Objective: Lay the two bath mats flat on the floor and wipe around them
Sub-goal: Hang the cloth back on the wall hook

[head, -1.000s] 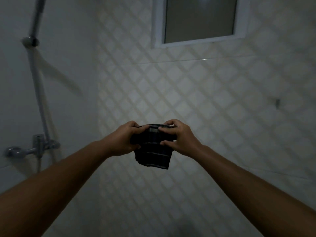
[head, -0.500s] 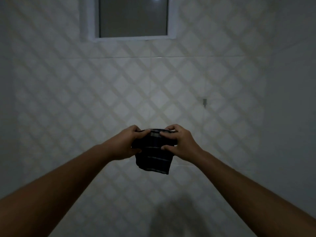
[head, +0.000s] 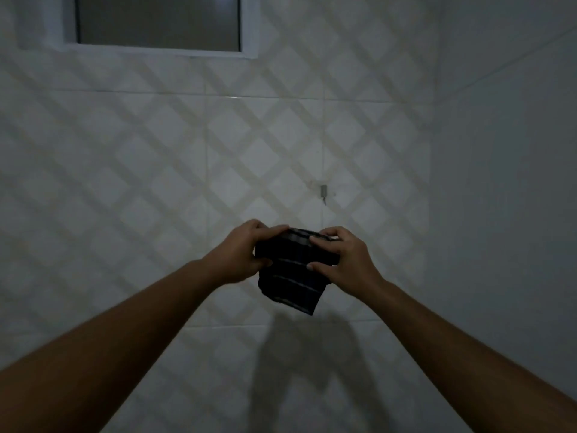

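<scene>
A small dark cloth [head: 292,281] with thin pale stripes is folded and held up in front of the tiled wall. My left hand [head: 240,256] grips its left edge with thumb over the top. My right hand [head: 345,260] pinches its right edge, fingers curled round the fold. The cloth's lower corner hangs free below both hands. No bath mat and no floor are in view.
A diamond-patterned tiled wall [head: 187,157] fills the view. A frosted window [head: 157,21] sits at the top left. A small metal hook [head: 323,191] is fixed to the wall just above my right hand. A plain side wall [head: 512,182] stands at the right.
My view has swung right: the shower pipe and tap left the frame and the side wall came in. Both hands keep the same hold on the cloth.
</scene>
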